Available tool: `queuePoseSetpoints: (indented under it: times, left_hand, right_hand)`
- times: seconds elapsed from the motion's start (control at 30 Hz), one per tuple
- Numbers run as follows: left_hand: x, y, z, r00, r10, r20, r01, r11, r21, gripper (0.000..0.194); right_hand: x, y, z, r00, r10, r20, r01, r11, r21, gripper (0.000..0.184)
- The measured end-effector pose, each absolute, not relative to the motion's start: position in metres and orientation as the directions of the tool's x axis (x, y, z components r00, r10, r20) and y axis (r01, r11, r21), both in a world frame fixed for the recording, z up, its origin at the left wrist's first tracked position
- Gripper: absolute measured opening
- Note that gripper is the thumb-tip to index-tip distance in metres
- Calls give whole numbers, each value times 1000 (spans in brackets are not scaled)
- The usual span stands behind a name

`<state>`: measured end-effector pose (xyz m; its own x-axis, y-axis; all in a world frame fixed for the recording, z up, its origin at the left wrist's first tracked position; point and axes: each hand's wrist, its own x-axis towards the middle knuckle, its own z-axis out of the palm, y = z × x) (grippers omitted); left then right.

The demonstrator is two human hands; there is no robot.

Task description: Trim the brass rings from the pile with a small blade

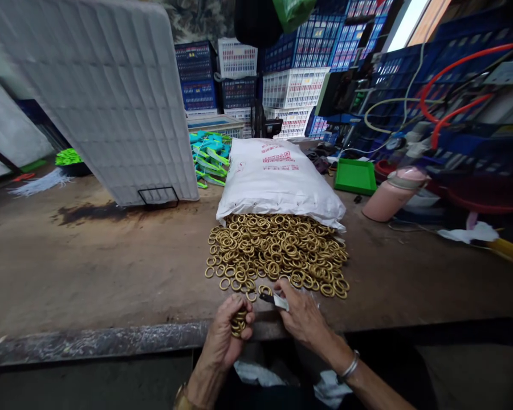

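Note:
My left hand (pixel 229 330) is closed around several brass-coloured rings (pixel 238 323), just above the table's front edge. Closed too is my right hand (pixel 302 313), which grips a small tool with a black tip and a white part (pixel 277 300); its exact kind I cannot make out. The tool's black tip points left, toward the loose rings at the near edge of the pile. A heap of brass-coloured rings (pixel 277 250) spreads over the table in front of both hands. It spills from under a white sack (pixel 277 176) with red print.
A tall white ribbed panel (pixel 123 108) stands on the wooden table (pixel 111 273) at left. Behind are green and blue strips (pixel 209 156). At right are a green tray (pixel 355 176) and a pink bottle (pixel 391 196). Stacked crates (pixel 294 88) fill the back.

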<state>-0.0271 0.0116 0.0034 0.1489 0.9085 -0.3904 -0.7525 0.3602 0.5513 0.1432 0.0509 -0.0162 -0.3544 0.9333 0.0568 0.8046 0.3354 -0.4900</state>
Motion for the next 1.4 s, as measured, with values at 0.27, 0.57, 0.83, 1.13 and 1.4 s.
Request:
queuePoseSetpoints:
  times: [0.27,0.57,0.83,1.13,1.4]
  left_hand:
    - [-24,15,1,90,897,-434,-712,362,601,29]
    - [-14,15,4,28,922,-387,-566,334,754,31]
    - [-5,21,1,-10,950,-314,-220,304,927,34]
    - [-4,22,2,-39,950,-311,-112,305,946,35]
    - [-3,20,7,5,979,-202,-36,202,979,29]
  right_hand:
    - [130,54,-7,-221,974,57,896,225,-382,10]
    - [126,57,-9,-189,980,66,921,200,-335,10]
    - [130,49,-1,-311,927,210,774,375,-510,14]
    - [120,48,11,-186,982,43,471,128,-873,24]
    - [115,49,-3,-223,937,-268,249,-211,-945,36]
